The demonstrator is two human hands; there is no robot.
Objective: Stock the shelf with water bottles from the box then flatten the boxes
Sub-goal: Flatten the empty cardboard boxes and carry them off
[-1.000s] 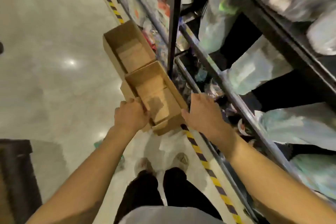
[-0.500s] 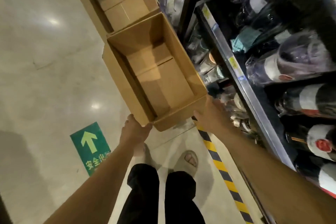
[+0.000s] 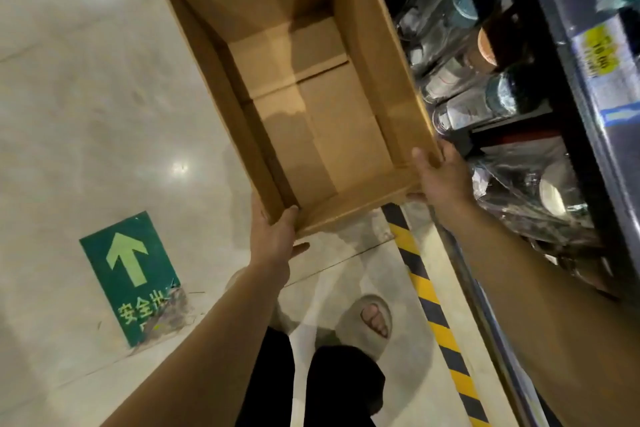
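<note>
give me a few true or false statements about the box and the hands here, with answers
1. The cardboard box is empty. True.
2. Only the right hand holds the box. False: the left hand grips its other near corner too.
3. A green arrow sign lies on the floor. True.
4. The box is flattened. False: its walls stand upright.

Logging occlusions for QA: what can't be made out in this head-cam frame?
All in the head view:
- cardboard box: far end cut off by the top edge; underside hidden by its own floor and walls.
- left hand, right hand: fingers under the box mostly hidden by cardboard.
- yellow price tag: print blurred.
- bottles: labels dark and blurred.
- green floor sign: lower text scuffed, unreadable.
</note>
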